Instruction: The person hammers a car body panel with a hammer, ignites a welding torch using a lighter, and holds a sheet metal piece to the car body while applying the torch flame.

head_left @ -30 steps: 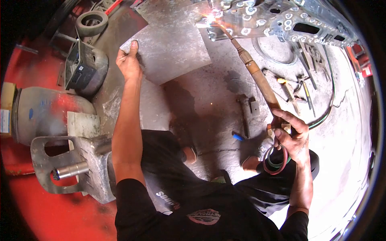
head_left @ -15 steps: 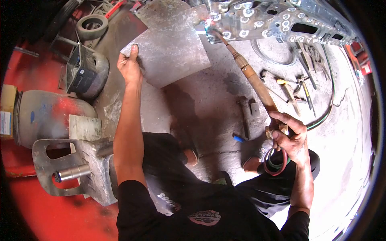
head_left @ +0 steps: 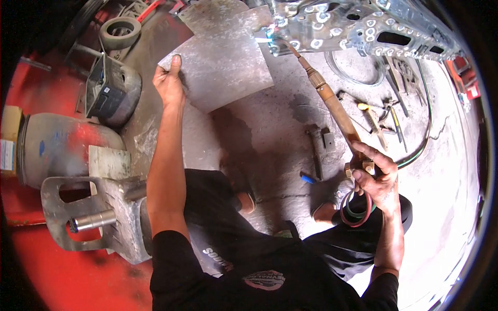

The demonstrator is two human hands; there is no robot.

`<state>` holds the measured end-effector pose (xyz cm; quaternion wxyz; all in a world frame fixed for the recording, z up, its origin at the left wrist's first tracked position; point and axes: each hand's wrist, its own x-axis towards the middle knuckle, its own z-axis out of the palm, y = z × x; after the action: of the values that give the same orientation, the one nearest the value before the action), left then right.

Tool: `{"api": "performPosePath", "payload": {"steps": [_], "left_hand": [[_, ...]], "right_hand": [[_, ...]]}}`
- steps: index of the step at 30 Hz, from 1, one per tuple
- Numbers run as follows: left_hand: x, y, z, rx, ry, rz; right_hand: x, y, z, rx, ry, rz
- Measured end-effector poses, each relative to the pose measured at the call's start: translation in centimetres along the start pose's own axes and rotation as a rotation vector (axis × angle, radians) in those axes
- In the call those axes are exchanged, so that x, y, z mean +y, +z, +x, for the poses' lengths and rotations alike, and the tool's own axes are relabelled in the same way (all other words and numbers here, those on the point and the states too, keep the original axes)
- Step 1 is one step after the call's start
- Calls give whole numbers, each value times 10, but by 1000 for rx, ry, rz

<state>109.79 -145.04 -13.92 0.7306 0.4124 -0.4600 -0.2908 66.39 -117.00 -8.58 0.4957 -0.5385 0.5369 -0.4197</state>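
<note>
My left hand (head_left: 169, 83) grips the left edge of a flat grey metal sheet (head_left: 223, 67), thumb on top. In my right hand (head_left: 377, 179) is a brass-coloured gas torch (head_left: 332, 103), held by its valve end. Its thin tip reaches up and left to the end of a metal car body panel (head_left: 332, 31) dotted with round weld spots. A bright bluish-white flame glows there, beside the sheet's upper right edge. Red and green hoses (head_left: 357, 222) loop below my right hand.
On the floor at right lie a coil of wire (head_left: 358, 82), a wire brush (head_left: 374, 124), a hammer (head_left: 314, 150) and other tools. At left stand a plastic chair (head_left: 124, 223), a grey drum (head_left: 67, 150), a black crate (head_left: 106, 88) and a tyre (head_left: 119, 33).
The flame at the panel's end looks brighter and bluer. The view has shifted very slightly; both hands keep their holds.
</note>
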Motion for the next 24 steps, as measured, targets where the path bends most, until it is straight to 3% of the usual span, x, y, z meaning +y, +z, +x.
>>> {"api": "performPosePath", "payload": {"steps": [24], "left_hand": [[-5,-3,1,-19,-10,-27]], "right_hand": [[-11,5,1,32,-26,66]]}}
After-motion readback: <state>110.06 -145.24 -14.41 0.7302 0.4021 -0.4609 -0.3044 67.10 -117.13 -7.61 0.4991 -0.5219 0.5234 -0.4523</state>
